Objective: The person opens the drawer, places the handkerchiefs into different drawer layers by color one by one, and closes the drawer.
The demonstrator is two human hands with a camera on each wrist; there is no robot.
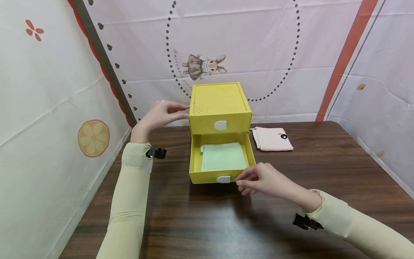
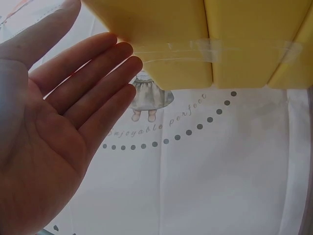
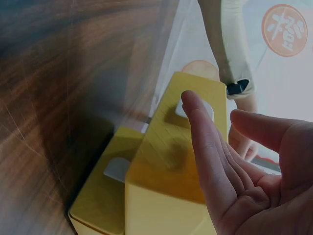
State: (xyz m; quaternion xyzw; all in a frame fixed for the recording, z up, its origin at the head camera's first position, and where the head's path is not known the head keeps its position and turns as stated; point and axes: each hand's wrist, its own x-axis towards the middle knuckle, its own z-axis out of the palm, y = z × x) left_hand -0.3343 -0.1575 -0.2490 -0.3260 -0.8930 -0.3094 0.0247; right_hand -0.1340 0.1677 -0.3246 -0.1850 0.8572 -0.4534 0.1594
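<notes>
A yellow drawer unit (image 1: 220,99) stands on the table, its upper drawer front closed and a drawer (image 1: 207,177) below it pulled out. Folded light green cloth (image 1: 224,157) lies inside that drawer. My left hand (image 1: 161,114) has its fingertips at the unit's upper left side; in the left wrist view the hand (image 2: 63,112) shows nearly straight fingers beside the yellow side (image 2: 181,63). At the right front corner of the pulled-out drawer is my right hand (image 1: 263,180), holding nothing. The right wrist view shows this hand (image 3: 244,181) with extended fingers near a white handle (image 3: 195,108); contact is unclear.
A folded pink cloth (image 1: 272,139) with a round black spot lies right of the unit on the dark wooden table (image 1: 200,223). Printed white fabric (image 1: 258,46) hangs behind and at both sides. Another yellow front with a white tab (image 3: 116,169) shows lower down in the right wrist view.
</notes>
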